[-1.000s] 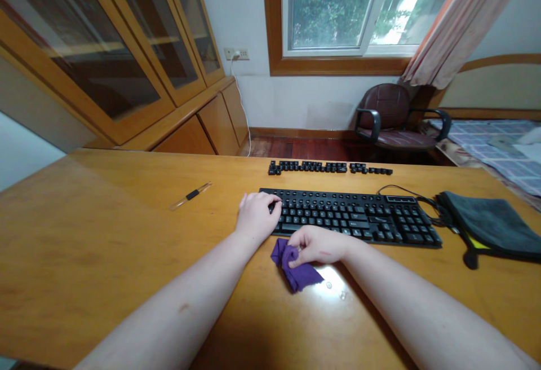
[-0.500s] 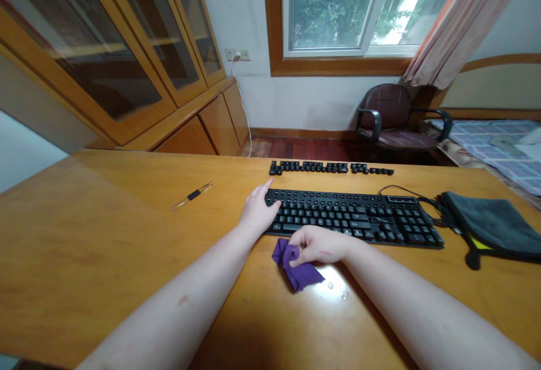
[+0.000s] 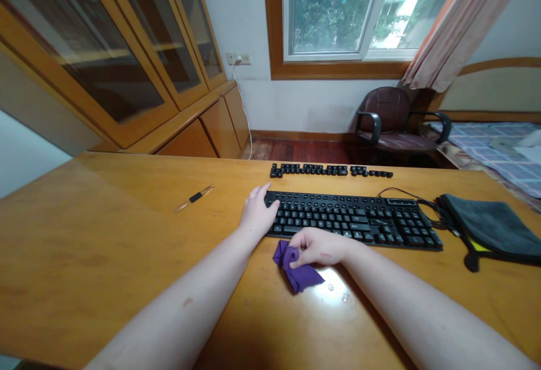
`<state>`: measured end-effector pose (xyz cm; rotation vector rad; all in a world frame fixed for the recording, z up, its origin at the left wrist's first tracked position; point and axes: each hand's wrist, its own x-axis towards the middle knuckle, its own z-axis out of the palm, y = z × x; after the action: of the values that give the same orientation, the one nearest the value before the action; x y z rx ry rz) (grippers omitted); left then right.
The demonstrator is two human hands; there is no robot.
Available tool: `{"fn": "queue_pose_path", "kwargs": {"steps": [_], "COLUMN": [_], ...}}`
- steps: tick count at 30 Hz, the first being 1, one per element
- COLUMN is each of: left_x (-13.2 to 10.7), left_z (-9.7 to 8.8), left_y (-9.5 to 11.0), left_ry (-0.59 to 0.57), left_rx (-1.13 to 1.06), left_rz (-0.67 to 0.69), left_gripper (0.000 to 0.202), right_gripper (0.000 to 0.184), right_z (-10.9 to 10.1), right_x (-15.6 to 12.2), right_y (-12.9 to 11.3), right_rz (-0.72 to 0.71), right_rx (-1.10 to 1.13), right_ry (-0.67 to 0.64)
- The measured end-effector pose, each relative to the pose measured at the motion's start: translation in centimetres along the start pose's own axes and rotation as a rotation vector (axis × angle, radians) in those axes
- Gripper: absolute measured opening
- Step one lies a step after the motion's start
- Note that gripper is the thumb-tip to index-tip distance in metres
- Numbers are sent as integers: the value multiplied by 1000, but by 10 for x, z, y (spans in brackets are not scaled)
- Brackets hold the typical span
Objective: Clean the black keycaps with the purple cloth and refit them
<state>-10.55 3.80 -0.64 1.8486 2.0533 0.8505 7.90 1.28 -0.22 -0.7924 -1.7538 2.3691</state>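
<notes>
A black keyboard [image 3: 338, 219] lies across the desk in front of me. My left hand [image 3: 257, 210] grips its left end, with the thumb over the keys and the fingers along the outer edge. Just below the near edge, my right hand [image 3: 315, 247] pinches a bunched purple cloth [image 3: 298, 271], part of which hangs onto the desk. The fingertips inside the cloth's folds are hidden. Behind the keyboard, loose black keycaps [image 3: 313, 170] stand in a row near the desk's far edge.
A clear tool with a black middle band [image 3: 195, 196] lies on the desk [image 3: 118, 246] to the left. At the right are a coiled cable [image 3: 435, 215] and a dark grey pouch [image 3: 490, 223]. Beyond the desk stand a chair [image 3: 391, 116] and a glass-fronted cabinet [image 3: 198, 105].
</notes>
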Motion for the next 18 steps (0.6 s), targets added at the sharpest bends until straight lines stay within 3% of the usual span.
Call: {"fn": "queue_pose_path", "kwargs": {"steps": [3,7,13,18], "left_x": [1,24,78,95], "left_z": [-18,-30,-10,5], "left_y": [11,26,27,24], "left_ry": [51,-44,-58,-129], "left_rx": [74,234,454,494], "left_rz": [77,178,205,243], "left_gripper": [41,28,28,26], "right_gripper": [27,28,30,30], "right_z": [0,0,1,1], "right_x": [0,0,0,0], "right_y": [-1,2,0,-1], "right_rz": [-13,-23,-13,-10], "right_rx": [-13,-14,-14,-21], "right_ry": [4,-5,6,4]}}
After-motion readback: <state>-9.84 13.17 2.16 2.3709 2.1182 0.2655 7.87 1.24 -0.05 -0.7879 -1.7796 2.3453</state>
